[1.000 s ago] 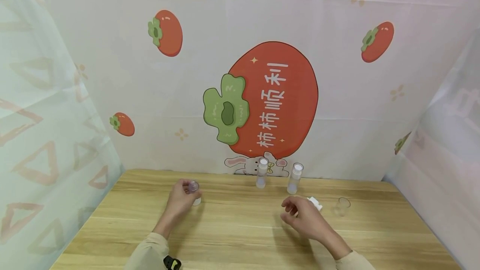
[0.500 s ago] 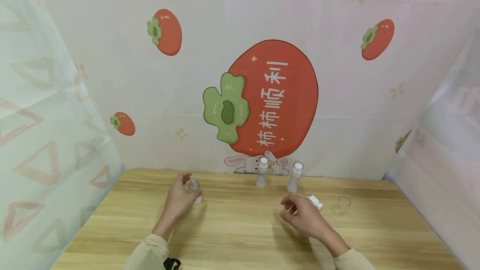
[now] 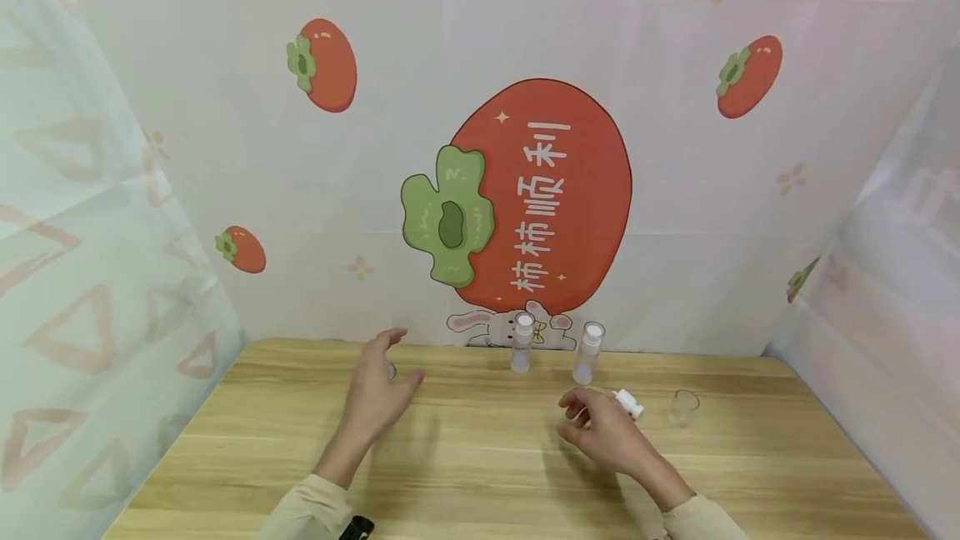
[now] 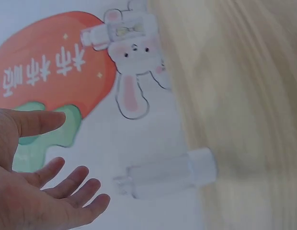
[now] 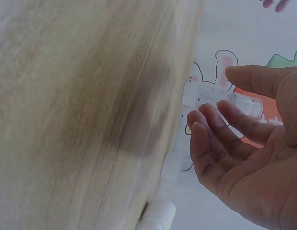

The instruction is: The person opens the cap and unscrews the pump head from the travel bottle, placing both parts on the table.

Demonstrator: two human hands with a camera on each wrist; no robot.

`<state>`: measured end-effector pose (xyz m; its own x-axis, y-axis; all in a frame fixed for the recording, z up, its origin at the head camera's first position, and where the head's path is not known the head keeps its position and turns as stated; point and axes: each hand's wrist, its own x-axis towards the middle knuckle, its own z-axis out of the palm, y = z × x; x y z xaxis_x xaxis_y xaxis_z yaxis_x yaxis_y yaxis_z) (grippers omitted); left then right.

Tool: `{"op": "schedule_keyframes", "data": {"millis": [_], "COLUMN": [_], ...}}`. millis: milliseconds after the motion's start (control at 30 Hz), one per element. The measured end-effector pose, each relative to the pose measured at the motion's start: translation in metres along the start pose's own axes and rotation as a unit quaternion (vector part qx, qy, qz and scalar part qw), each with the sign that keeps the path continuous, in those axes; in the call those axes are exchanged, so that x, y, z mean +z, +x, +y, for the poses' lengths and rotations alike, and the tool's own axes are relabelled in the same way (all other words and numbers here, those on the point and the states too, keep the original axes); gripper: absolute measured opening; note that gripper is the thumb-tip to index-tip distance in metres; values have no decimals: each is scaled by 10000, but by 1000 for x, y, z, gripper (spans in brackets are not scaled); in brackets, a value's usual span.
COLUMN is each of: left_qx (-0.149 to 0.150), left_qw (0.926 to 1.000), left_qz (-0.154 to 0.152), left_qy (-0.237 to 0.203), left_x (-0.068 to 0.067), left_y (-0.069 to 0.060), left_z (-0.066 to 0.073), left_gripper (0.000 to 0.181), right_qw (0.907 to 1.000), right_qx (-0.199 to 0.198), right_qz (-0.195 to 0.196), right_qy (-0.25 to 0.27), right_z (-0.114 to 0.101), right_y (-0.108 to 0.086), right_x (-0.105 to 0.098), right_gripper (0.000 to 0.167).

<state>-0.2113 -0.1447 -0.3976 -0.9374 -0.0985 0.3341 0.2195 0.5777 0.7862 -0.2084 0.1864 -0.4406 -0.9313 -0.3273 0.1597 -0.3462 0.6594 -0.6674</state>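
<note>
My left hand [image 3: 377, 394] is raised off the table with thumb and fingers spread, holding nothing. Behind it stands an uncapped clear bottle [image 3: 392, 370], mostly hidden in the head view. The left wrist view shows this bottle [image 4: 163, 175] whole, with a white base and a bare narrow neck, apart from the fingers. Farther right, my right hand [image 3: 603, 432] hovers with loosely bent fingers and nothing in them. Just beyond it lies a small white pump top [image 3: 628, 404], seen also as a white piece [image 5: 158, 215] in the right wrist view.
Two clear bottles with white tops under clear caps, one nearer the middle [image 3: 522, 344] and one to its right [image 3: 588, 354], stand upright near the table's back edge. A loose clear cap [image 3: 682, 409] is at the right. A printed cloth [image 3: 300, 173] hangs behind the wooden table [image 3: 480, 457].
My left hand has let go of the uncapped bottle; its fingers have spread and it has moved slightly right and up. The bottle stays in place. My right hand has hardly moved.
</note>
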Motion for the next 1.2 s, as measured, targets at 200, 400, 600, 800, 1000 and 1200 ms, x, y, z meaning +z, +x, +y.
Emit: {"op": "schedule_keyframes", "data": {"millis": [200, 400, 600, 800, 1000, 1200], "left_qx": [364, 548, 693, 694, 630, 543], "left_qw": [9993, 9985, 9968, 9956, 9937, 9919], "left_qz": [122, -19, -291, -595, -914, -1130], "left_qy": [24, -46, -288, -213, -158, -217], "left_x": [11, 25, 40, 51, 60, 69], "left_y": [-2, -7, -13, -20, -24, -20], "left_z": [15, 21, 21, 22, 23, 19], "left_gripper": [60, 58, 55, 52, 51, 50], "right_qw": [9999, 9997, 9991, 9988, 9983, 9988], "right_qx": [71, 102, 287, 388, 523, 382], "right_qz": [47, 108, 86, 89, 67, 3], "right_qy": [106, 174, 300, 279, 257, 299], "right_z": [-1, -2, -4, -4, -3, -3], "right_y": [3, 8, 13, 15, 16, 16], "right_x": [2, 3, 5, 7, 8, 8], "right_gripper": [29, 30, 32, 33, 33, 32]}}
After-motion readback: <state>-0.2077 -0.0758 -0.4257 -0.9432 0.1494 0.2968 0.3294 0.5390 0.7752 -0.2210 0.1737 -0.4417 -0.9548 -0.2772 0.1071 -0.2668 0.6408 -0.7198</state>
